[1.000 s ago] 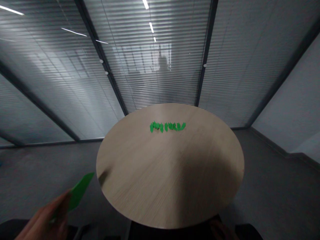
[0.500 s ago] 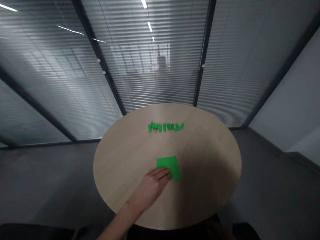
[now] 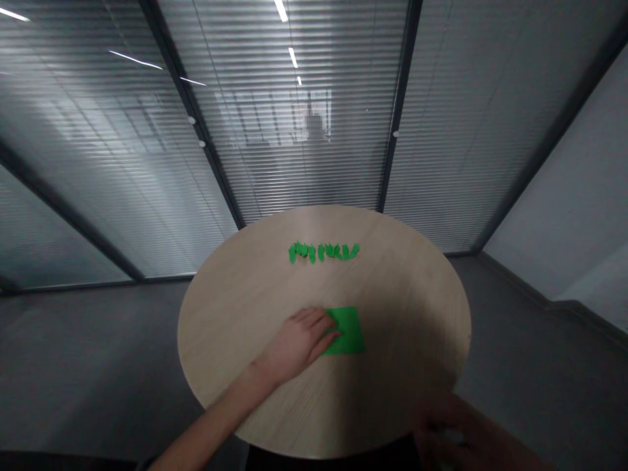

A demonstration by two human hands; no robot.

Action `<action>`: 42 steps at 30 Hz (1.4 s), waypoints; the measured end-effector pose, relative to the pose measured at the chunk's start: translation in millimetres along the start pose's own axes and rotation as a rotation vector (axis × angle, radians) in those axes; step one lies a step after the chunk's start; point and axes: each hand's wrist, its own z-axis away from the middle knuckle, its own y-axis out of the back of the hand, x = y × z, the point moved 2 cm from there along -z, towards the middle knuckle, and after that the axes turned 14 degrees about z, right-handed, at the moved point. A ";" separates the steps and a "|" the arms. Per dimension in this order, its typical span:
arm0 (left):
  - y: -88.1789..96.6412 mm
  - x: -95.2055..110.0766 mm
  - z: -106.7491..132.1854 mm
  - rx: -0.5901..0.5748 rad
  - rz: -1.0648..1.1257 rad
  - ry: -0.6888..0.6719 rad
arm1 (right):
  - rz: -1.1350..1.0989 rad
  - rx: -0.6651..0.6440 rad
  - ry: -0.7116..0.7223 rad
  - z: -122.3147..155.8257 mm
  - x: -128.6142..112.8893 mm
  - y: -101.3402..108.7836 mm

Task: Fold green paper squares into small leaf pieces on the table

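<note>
A green square sheet of paper (image 3: 349, 330) lies on the near half of the round wooden table (image 3: 235, 314). My left hand (image 3: 307, 337) reaches in from the lower left and covers the sheet's left part. Its fingers are bent and close together, holding the paper against the tabletop, with the thumb on the near side. At the lower right, by the table's near edge, my right hand (image 3: 451, 428) is dark and smeared by motion. A small pale patch shows within it, but I cannot make out what it is.
Toward the far side of the table stands a row of several small green shapes (image 3: 324, 252), apart from the sheet. Glass panels with blinds (image 3: 304, 170) rise behind the table. A pale wall (image 3: 589, 196) is on the right.
The green sheet has shifted right and turned slightly. My left hand has moved up a little and covers its left side. My right hand has come into sight at the lower right.
</note>
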 end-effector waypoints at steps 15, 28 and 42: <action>-4.9 -118.1 -53.0 -0.059 -0.090 0.405 | 0.733 0.451 0.122 -229.0 -44.9 66.2; -8.7 -123.7 -49.7 -0.034 -0.086 0.382 | 0.856 0.448 0.109 -235.8 -45.3 66.8; -7.0 -120.9 -51.3 -0.013 -0.091 0.390 | 0.899 0.465 0.096 -239.6 -41.6 68.1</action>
